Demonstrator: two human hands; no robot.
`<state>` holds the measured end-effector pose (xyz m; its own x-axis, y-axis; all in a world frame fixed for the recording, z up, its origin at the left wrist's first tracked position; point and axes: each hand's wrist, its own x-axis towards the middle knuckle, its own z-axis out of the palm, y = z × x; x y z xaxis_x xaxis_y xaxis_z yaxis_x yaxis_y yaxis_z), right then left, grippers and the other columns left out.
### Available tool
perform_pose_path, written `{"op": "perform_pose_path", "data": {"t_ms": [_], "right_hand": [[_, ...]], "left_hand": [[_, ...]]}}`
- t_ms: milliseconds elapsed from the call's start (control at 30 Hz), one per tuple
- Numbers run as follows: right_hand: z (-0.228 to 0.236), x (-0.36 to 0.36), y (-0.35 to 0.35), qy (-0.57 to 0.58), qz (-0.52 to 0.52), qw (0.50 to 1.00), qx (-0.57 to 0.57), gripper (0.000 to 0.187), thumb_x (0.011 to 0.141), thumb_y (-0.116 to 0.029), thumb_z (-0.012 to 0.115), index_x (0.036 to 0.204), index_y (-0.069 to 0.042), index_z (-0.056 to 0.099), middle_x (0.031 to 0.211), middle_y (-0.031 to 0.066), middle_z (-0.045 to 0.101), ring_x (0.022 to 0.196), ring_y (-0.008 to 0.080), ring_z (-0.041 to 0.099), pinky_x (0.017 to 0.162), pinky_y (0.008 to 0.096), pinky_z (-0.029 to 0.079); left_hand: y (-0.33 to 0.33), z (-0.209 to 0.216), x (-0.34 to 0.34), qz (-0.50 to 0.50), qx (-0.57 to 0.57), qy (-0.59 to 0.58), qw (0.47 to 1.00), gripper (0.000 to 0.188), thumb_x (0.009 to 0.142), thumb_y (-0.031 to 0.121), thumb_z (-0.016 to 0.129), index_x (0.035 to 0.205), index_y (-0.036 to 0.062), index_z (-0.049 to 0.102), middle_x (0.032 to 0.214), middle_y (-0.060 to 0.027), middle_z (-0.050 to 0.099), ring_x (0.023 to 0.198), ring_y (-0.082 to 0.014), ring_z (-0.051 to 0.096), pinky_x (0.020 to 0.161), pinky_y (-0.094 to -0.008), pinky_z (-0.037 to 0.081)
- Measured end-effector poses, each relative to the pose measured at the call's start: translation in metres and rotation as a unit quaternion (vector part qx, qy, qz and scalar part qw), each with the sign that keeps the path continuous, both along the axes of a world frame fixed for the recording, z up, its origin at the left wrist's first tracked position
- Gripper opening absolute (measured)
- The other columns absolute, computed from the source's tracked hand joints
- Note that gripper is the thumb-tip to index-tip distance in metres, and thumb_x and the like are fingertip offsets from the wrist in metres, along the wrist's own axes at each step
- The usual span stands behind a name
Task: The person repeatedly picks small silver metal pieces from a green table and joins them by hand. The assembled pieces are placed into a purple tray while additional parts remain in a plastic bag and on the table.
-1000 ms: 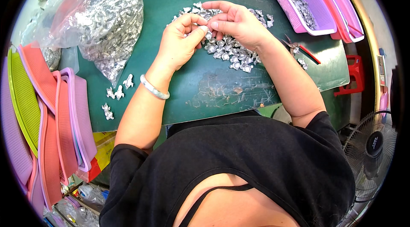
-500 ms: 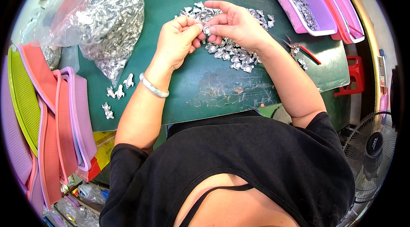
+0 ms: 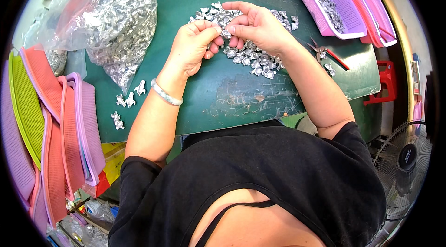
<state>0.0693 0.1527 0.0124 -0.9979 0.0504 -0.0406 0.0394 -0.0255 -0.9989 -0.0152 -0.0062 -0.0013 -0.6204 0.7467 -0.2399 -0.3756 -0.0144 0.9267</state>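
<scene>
My left hand [image 3: 193,45] and my right hand [image 3: 253,26] meet above a heap of small silver metal parts [image 3: 253,56] on a green mat [image 3: 232,98]. Both hands pinch one small silver part [image 3: 223,33] between thumbs and fingertips, most of it hidden by the fingers. A pale bangle [image 3: 166,94] circles my left wrist. A few loose silver parts [image 3: 126,100] lie on the mat to the left of my left forearm.
A clear plastic bag of silver parts [image 3: 116,19] lies at the back left. Stacked pink, purple and green trays [image 3: 51,121] lean at the left. Purple baskets [image 3: 325,0] stand at the back right, one holding parts. Red-handled cutters [image 3: 327,52] lie right of the heap; a fan [image 3: 404,163] stands lower right.
The fingertips of both hands have shifted slightly while working the small part; the hands stay over the heap in the same place.
</scene>
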Motion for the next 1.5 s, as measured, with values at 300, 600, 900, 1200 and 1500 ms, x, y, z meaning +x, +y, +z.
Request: {"op": "perform_pose_path", "data": {"t_ms": [300, 600, 900, 1200, 1500], "right_hand": [[0.011, 0.003, 0.015, 0.058, -0.057, 0.993, 0.087, 0.04, 0.079, -0.005, 0.058, 0.116, 0.004, 0.047, 0.076, 0.0022, 0.059, 0.064, 0.0079, 0.055, 0.055, 0.0197, 0.044], [0.052, 0.037, 0.101, 0.143, -0.296, 0.915, 0.234, 0.025, 0.079, -0.008, 0.059, 0.103, 0.001, 0.057, 0.075, 0.0012, 0.06, 0.063, 0.0064, 0.054, 0.056, 0.018, 0.04], [0.067, 0.034, 0.074, 0.116, -0.214, 0.962, 0.121, 0.027, 0.081, -0.005, 0.057, 0.107, 0.002, 0.054, 0.08, 0.004, 0.061, 0.065, 0.0084, 0.055, 0.059, 0.0199, 0.043], [0.073, 0.029, 0.064, 0.108, -0.199, 0.968, 0.104, 0.028, 0.081, -0.007, 0.058, 0.107, 0.002, 0.053, 0.08, 0.0061, 0.062, 0.064, 0.0093, 0.056, 0.058, 0.0208, 0.044], [0.077, 0.034, 0.064, 0.102, -0.202, 0.968, 0.11, 0.028, 0.08, -0.007, 0.058, 0.106, 0.002, 0.053, 0.078, 0.0056, 0.061, 0.063, 0.01, 0.056, 0.057, 0.0214, 0.044]], "left_hand": [[0.001, 0.001, 0.001, 0.019, -0.012, 0.012, 1.0, 0.009, 0.08, 0.012, 0.059, 0.083, 0.0045, 0.057, 0.065, -0.0016, 0.056, 0.051, -0.0055, 0.047, 0.042, -0.0159, 0.036], [0.0, -0.002, 0.004, -0.029, -0.119, 0.174, 0.977, 0.01, 0.081, 0.013, 0.059, 0.083, 0.0038, 0.06, 0.063, 0.0023, 0.053, 0.051, -0.0046, 0.044, 0.045, -0.0189, 0.035], [0.001, -0.012, 0.001, -0.044, -0.146, 0.279, 0.948, 0.008, 0.08, 0.012, 0.059, 0.081, 0.0031, 0.06, 0.063, 0.0033, 0.053, 0.053, -0.0037, 0.045, 0.047, -0.0186, 0.035], [0.0, -0.011, -0.002, -0.028, -0.151, 0.312, 0.937, 0.011, 0.076, 0.011, 0.061, 0.079, 0.0002, 0.061, 0.063, -0.0006, 0.057, 0.056, -0.0064, 0.047, 0.052, -0.0232, 0.04], [-0.001, -0.016, -0.006, -0.034, -0.154, 0.317, 0.935, 0.012, 0.076, 0.011, 0.06, 0.081, 0.0002, 0.061, 0.064, -0.0012, 0.058, 0.057, -0.0065, 0.048, 0.053, -0.0231, 0.04]]}}
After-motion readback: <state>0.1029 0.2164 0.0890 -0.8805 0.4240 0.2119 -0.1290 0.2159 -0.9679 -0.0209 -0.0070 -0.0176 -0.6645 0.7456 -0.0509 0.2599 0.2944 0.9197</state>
